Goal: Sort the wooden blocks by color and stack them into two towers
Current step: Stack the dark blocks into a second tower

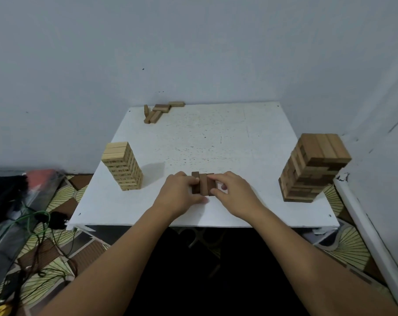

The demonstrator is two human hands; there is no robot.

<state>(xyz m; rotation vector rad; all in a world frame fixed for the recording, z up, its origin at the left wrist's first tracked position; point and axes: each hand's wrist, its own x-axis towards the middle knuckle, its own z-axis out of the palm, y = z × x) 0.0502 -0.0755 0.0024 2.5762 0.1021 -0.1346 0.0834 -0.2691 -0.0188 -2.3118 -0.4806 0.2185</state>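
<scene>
The wooden blocks stand in several groups on the white tabletop (216,137), and I take this tabletop as the landmark. Largest is the dark brown tower (312,167), at the right edge of the tabletop. Next is the pale tower (122,166), at its left edge; it is narrower and looks lower. Near the far left corner lies a small loose pile of blocks (160,110), brown ones and one or two paler, not sorted yet.

Smallest is the set of three dark blocks (202,183), near the front edge in the middle. They lie side by side, touching, with their long axis pointing away from the person toward the far edge.

The left hand (182,192) pinches this set from its left side with curled fingers, and the right hand (232,192) pinches it from the right side, so the grip of both hands closes on the same three blocks. The set is directly between the hands. I judge it is one layer for the dark brown tower, which lies to the right, so the right hand is nearer to it. The blocks should stay pressed together during the lift.
</scene>
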